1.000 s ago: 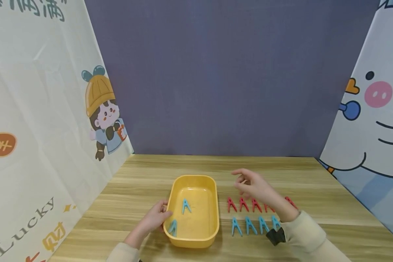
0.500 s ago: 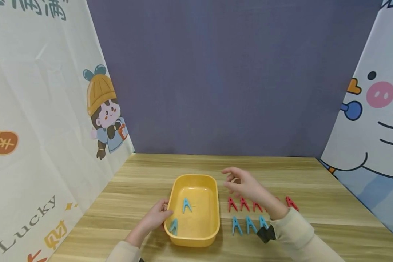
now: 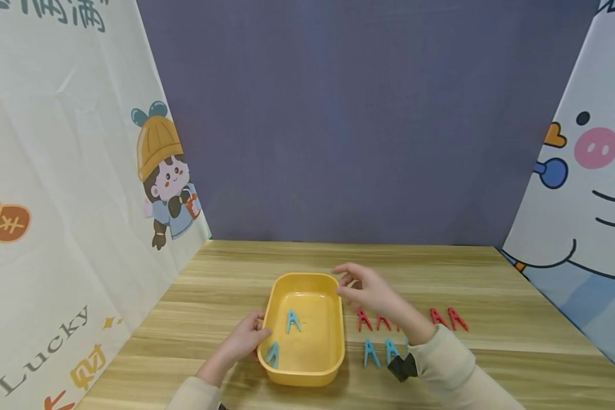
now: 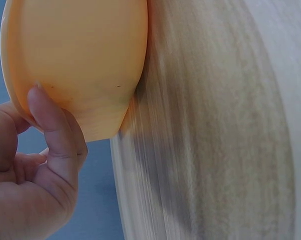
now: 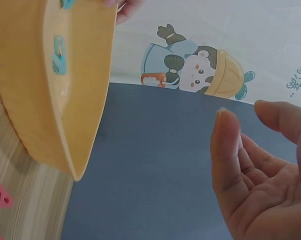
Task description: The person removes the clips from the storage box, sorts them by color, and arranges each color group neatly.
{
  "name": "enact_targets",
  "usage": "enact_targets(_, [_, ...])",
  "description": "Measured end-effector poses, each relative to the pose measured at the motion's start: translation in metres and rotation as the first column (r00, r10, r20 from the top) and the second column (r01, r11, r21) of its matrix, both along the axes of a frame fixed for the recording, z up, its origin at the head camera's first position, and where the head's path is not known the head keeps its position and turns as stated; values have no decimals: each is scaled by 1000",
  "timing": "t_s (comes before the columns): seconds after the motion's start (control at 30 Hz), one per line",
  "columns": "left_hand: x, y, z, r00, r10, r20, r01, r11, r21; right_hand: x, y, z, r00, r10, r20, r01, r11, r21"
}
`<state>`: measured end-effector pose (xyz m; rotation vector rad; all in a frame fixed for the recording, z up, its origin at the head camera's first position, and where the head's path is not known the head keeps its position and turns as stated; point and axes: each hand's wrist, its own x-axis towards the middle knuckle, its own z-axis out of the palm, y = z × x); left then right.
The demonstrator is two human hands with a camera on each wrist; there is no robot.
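Note:
My left hand [image 3: 245,337] pinches the left rim of a yellow plastic basin [image 3: 315,341], thumb over the edge and fingers on the outer wall [image 4: 85,50]. Two light-blue clothespins lie inside: one clothespin [image 3: 293,322] on the floor, the other clothespin [image 3: 272,354] against the near-left corner. At the basin's far right corner, my right hand [image 3: 371,290] hovers with nothing in it. Thumb and index finger stand apart in the right wrist view, where the hand [image 5: 260,185] is seen from the palm side.
Right of the basin, red clothespins [image 3: 456,319] form a row, partly hidden by my right forearm. Nearer me is a row of blue clothespins [image 3: 370,354], its right part covered by the sleeve [image 3: 443,359]. A dark panel [image 3: 333,125] stands behind the wooden table [image 3: 225,273].
My right hand has moved left, from above the red clothespins to the basin's far right corner. The left hand keeps its grip on the rim, and the basin stays in place.

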<state>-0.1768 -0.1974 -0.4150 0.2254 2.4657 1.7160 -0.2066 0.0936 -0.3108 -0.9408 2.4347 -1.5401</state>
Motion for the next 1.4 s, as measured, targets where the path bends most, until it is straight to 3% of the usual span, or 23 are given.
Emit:
enact_targets(0.6, [0, -2, 1, 1000, -19, -9, 19, 1000, -12, 4, -30, -9, 997, 80, 18, -81, 997, 8])
enact_targets(0.97, [1, -2, 1, 1000, -19, -15, 19, 1000, -17, 5, -51, -16, 997, 73, 40, -73, 997, 9])
enact_targets(1.4, [1, -3, 1, 999, -44, -6, 44, 999, -4, 9, -64, -28, 988, 139, 75, -137, 990, -33])
